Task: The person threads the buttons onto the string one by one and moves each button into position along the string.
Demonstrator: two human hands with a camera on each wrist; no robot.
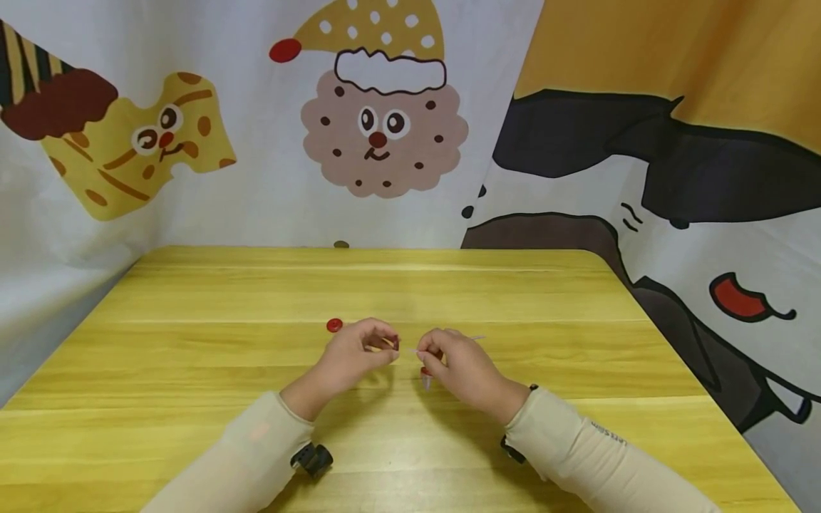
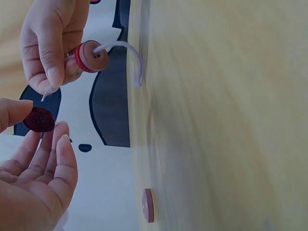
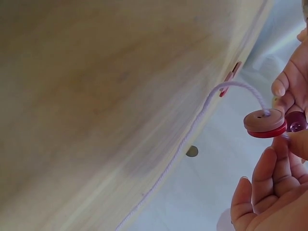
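My left hand pinches a dark red button between thumb and fingers, its face with small holes showing. Across a small gap, my right hand pinches a lilac string close to its end. The string's short tip sticks out from the right fingertips towards the dark red button. Just behind that grip, a dusty pink button and a bright red button are threaded face to face on the string. From them the cord arcs over and trails down along the table.
On the wooden table, a loose red button lies beyond my left hand. Part of the string shows past my right hand. A curtain printed with cartoon figures hangs behind the table's far edge.
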